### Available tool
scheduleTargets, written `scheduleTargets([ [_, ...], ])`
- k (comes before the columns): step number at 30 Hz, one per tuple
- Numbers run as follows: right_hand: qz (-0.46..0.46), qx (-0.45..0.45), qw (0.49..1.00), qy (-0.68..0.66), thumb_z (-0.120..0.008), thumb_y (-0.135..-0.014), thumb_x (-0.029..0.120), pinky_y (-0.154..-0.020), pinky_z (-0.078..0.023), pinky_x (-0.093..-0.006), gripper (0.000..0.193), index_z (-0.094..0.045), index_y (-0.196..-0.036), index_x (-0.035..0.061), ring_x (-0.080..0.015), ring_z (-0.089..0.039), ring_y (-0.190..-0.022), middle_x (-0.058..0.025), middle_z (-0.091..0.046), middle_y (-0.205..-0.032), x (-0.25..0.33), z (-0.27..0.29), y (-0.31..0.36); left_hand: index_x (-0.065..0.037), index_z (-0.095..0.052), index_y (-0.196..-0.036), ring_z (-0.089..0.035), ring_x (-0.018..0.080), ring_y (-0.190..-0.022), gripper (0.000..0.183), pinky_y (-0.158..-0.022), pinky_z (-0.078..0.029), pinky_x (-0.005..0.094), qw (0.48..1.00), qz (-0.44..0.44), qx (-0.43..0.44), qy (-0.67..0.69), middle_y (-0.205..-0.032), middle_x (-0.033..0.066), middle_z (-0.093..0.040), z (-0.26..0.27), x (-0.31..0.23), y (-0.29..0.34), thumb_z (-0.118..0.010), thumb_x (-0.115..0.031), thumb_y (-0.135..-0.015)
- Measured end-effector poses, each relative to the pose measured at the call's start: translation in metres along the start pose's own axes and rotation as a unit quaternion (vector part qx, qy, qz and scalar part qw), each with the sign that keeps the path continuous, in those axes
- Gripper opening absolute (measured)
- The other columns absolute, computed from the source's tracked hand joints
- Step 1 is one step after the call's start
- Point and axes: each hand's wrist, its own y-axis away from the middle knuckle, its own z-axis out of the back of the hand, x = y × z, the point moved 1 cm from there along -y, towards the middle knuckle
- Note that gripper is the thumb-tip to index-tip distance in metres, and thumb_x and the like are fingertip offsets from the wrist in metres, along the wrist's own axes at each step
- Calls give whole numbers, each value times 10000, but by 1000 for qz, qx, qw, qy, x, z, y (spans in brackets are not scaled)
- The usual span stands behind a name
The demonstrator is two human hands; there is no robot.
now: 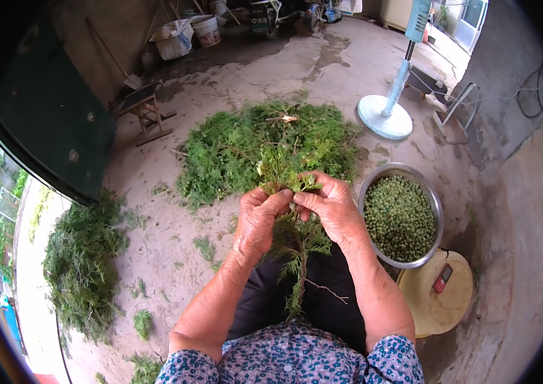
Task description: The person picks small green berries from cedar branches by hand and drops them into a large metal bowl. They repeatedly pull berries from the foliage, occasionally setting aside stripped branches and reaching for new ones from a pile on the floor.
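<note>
My left hand [258, 217] and my right hand [334, 206] meet in front of me, thumbs and fingertips pinched together on the top of a leafy evergreen branch [303, 259]. The branch's brown stem hangs down over my dark trousers, with a bare twig sticking out to the right. Pale green cones show among the sprigs at my fingers; whether one is pinched between the thumbs is too small to tell. Right of my right hand stands a metal bowl [438, 214], heaped with small green cones [398, 221].
Ahead lies a wide pile of evergreen branches [220, 157]; a second pile [82, 269] is at left. A mobile phone [442, 279] rests on a round yellowish lid [428, 317] near the bowl. Beyond stand a fan base [380, 121], a wooden stool [143, 105] and buckets [206, 31].
</note>
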Motion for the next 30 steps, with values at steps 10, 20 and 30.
scheduleTargets([
  [10, -13, -119, 990, 74, -613, -801, 72, -444, -432, -211, 152, -554, -917, -6, -87, -534, -554, -32, -598, -747, 1, -5, 17, -12, -603, -854, -445, 44, -573, 104, -526, -354, 206, 996, -43, -19, -74, -678, -27, -551, -6, 3, 8, -584, -100, -801],
  [20, -47, -81, 953, -287, -597, -821, 141, -494, -415, -255, 204, -582, -995, 34, -169, -547, -635, -64, -585, -783, -8, 12, 24, -10, -608, -823, -395, 42, -527, 77, -501, -310, 198, 998, 26, 11, 49, -630, -38, -527, 0, 6, 4, -595, -69, -776],
  [30, 74, -227, 968, 81, -646, -789, 119, -384, -328, -165, 103, -628, -822, 23, -39, -438, -455, 9, -555, -642, 0, 11, 22, -37, -612, -807, -469, 77, -535, 60, -522, -420, 230, 999, 53, 4, 2, -664, -19, -558, -11, 5, 9, -638, -63, -760],
])
